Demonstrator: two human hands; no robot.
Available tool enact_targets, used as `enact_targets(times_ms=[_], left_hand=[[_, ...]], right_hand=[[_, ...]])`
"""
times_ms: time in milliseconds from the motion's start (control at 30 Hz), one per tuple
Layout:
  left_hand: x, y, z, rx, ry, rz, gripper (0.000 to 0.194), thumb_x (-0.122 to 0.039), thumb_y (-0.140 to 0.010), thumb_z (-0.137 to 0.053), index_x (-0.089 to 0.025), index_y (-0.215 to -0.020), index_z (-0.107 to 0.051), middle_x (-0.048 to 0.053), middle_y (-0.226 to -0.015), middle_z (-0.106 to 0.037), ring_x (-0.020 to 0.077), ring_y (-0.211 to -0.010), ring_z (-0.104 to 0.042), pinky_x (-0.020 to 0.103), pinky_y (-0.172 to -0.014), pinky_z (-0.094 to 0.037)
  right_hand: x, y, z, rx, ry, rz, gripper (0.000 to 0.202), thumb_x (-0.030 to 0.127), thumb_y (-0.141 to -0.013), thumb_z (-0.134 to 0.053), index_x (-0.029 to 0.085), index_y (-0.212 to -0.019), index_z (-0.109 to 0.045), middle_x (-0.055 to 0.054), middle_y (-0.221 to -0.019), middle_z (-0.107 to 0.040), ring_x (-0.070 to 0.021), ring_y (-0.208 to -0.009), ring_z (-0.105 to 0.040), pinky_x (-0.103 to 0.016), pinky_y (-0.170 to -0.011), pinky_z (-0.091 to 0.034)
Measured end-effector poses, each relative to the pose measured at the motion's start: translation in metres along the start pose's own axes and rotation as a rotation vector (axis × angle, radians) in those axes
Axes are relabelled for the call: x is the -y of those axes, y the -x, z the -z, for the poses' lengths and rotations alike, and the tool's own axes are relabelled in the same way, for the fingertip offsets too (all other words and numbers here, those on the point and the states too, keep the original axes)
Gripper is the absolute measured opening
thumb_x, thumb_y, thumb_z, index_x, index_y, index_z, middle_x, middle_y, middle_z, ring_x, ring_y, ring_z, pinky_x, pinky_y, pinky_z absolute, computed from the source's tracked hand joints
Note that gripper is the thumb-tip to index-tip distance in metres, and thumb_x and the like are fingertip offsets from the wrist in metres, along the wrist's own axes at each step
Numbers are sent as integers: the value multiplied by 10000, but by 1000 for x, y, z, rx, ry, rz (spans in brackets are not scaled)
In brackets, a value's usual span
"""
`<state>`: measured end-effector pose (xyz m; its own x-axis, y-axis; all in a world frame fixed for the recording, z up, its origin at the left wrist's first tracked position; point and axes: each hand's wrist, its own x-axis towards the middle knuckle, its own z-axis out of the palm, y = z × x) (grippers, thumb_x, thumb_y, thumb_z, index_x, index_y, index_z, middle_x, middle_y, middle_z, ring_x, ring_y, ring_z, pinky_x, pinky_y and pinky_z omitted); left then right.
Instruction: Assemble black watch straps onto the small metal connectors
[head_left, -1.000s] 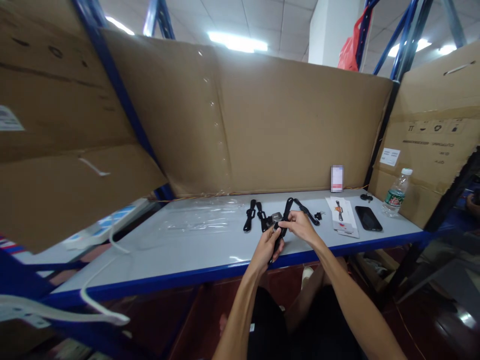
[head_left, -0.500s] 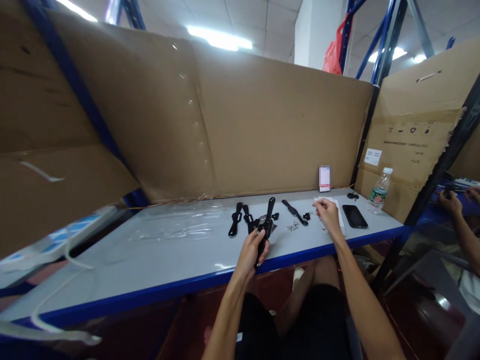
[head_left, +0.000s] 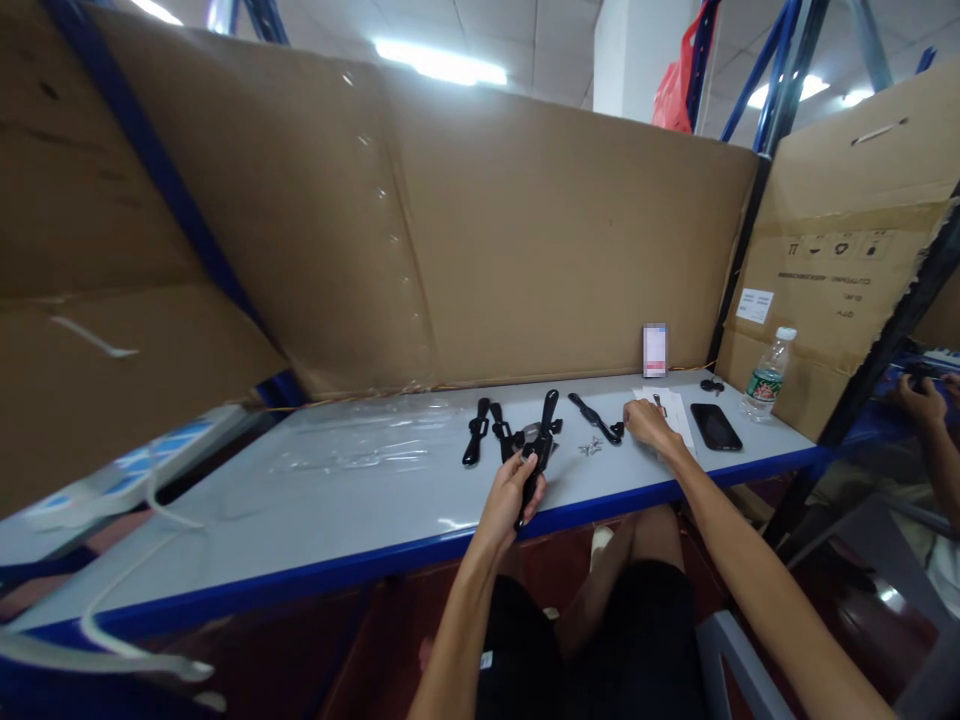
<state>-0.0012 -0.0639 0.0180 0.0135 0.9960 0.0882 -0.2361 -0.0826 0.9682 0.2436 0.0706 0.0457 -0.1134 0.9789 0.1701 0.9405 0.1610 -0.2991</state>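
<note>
My left hand (head_left: 512,495) is closed around the lower handle of a black spokeshave (head_left: 550,410), held tilted above the table near its front edge. Behind it lie more black spokeshaves (head_left: 475,432) and small black parts (head_left: 556,426), partly overlapped by the held one. With fingers curled together, my right hand (head_left: 648,422) is low over the table, beside a small black part (head_left: 617,429) and the end of another spokeshave body (head_left: 592,415). What those fingers hold, if anything, is hidden. A small pile of silvery screws (head_left: 591,447) lies between my hands.
White printed paper (head_left: 677,415) lies beyond my right hand, with a black phone (head_left: 715,427) and a water bottle (head_left: 766,375) farther right. Another phone (head_left: 655,350) leans at the back. Clear plastic wrap (head_left: 360,435) covers the left. A co-worker's hand (head_left: 924,400) shows at far right.
My right hand has come down and slightly left, off the paper and toward the small black part. My left hand keeps the spokeshave in nearly the same place. The view has shifted slightly.
</note>
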Motion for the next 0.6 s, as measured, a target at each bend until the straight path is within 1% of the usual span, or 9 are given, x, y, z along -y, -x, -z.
enact_targets(times_ms=[167, 233, 267, 367, 433, 500, 533, 567, 600], left_hand=[[1, -2, 0, 3, 3, -13, 383, -541, -781, -638, -208, -845, -459, -79, -468, -505, 46, -290, -293, 154, -290, -174], [2, -3, 0, 6, 7, -11, 396, -556, -778, -637, -209, -858, -462, -78, -468, -509, 49, -285, -295, 158, -287, -173], [3, -4, 0, 9, 9, -10, 406, -567, -776, -635, -210, -865, -463, -77, -467, -511, 52, -283, -296, 160, -284, -172], [4, -7, 0, 10, -4, -18, 439, -605, -764, -630, -212, -872, -464, -80, -456, -503, 54, -277, -294, 164, -282, -173], [5, -8, 0, 0, -28, -22, 457, -624, -758, -625, -212, -875, -465, -83, -451, -496, 52, -270, -284, 167, -282, -171], [6, -9, 0, -10, -48, -17, 466, -633, -757, -620, -211, -881, -465, -84, -455, -499, 50, -265, -282, 171, -281, -168], [6, -10, 0, -11, -54, -12, 467, -634, -759, -615, -210, -884, -465, -83, -458, -500, 51, -265, -285, 172, -280, -167], [7, -11, 0, -10, -56, -9, 467, -634, -762, -611, -209, -890, -466, -83, -458, -499, 53, -267, -288, 173, -281, -168], [7, -12, 0, -7, -57, -9, 468, -633, -765, -607, -207, -902, -471, -84, -457, -496, 54, -269, -291, 174, -283, -169]], right_hand=[[-4, 5, 4, -88, -126, -12, 309, 31, -776, -536, 123, -1013, -711, -187, -1073, -694, -293, -1086, -619, -342, -895, -424], [0, 8, 6, -125, -221, 9, 295, 45, -805, -496, 130, -1006, -695, -162, -1041, -696, -258, -1050, -625, -324, -870, -441], [4, 11, 6, -126, -280, 28, 284, 67, -824, -481, 137, -1006, -687, -138, -992, -701, -234, -993, -638, -308, -835, -459], [24, 22, 1, -68, -460, 105, 246, 188, -868, -480, 150, -1029, -663, -53, -793, -679, -171, -732, -644, -265, -668, -492], [42, 32, -4, -5, -708, 166, 233, 287, -844, -551, 144, -992, -659, -23, -722, -648, -145, -617, -610, -250, -579, -482], [62, 40, -8, 54, -1026, 204, 247, 349, -761, -649, 145, -899, -665, -12, -689, -636, -131, -569, -587, -238, -521, -459], [72, 43, -9, 79, -1150, 217, 246, 351, -718, -682, 147, -855, -669, -11, -677, -639, -127, -558, -583, -232, -501, -446], [82, 45, -10, 98, -1216, 229, 233, 339, -691, -695, 149, -824, -676, -14, -670, -649, -126, -552, -584, -227, -488, -436], [91, 46, -10, 108, -1215, 242, 210, 320, -686, -686, 151, -811, -685, -17, -671, -662, -124, -550, -588, -222, -482, -432]])
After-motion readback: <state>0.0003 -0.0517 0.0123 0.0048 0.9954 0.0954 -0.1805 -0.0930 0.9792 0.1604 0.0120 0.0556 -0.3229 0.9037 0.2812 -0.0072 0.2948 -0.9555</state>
